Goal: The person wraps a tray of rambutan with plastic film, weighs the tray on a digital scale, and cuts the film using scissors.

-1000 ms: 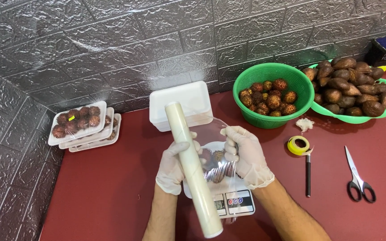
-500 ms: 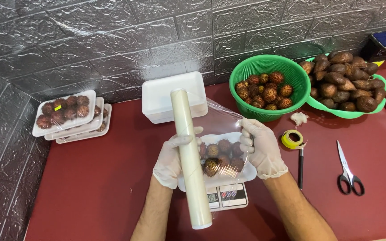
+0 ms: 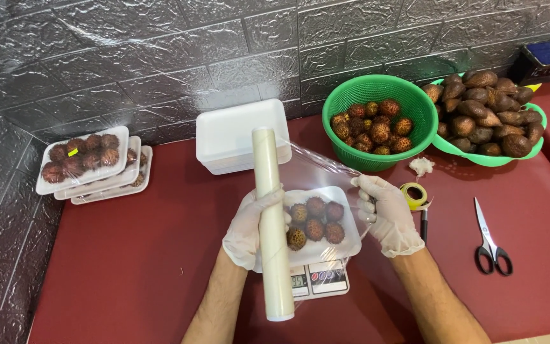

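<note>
head view: single camera, looked down on a dark red worktop [image 3: 128,267] against a grey brick-pattern wall.
left hand [image 3: 249,229]: gloved, fingers wrapped round the roll of cling film [image 3: 271,216] near its middle; roll stood roughly on end along the tray's left edge, so the film could pay out sideways.
right hand [image 3: 386,213]: gloved, fingers pinched the free edge of the film sheet [image 3: 316,167], pulled to the right and slightly up; sheet looked taut between roll and hand.
foam tray [image 3: 351,234]: white, held about six reddish-brown scaly fruits, sat directly under the stretched film; film spanned its full width, which reads as cover positioning.
scale [image 3: 318,280]: small digital one under the tray, display end poked out toward the person; tray rested on it, so weight stayed readable from this side.
empty trays [image 3: 240,134]: white stack just behind the roll, within easy reach.
wrapped trays [image 3: 93,162]: stack of three at far left by the wall, fruit inside, film already on; parked well apart from the working spot.
green basket [image 3: 383,95]: round, held the same small reddish fruits, behind and right of the right hand.
second basket [image 3: 529,150]: lighter green, piled with larger dark brown scaly fruits, touching the first on its right.
tape roll [image 3: 413,194]: yellow, just beside the right hand, a dark-handled tool next to it; tool type could not be told.
scissors [image 3: 491,239]: black handles, closed, flat on the worktop well right of the tray.
white scrap [image 3: 421,165]: small crumpled bit between basket and tape.
</note>
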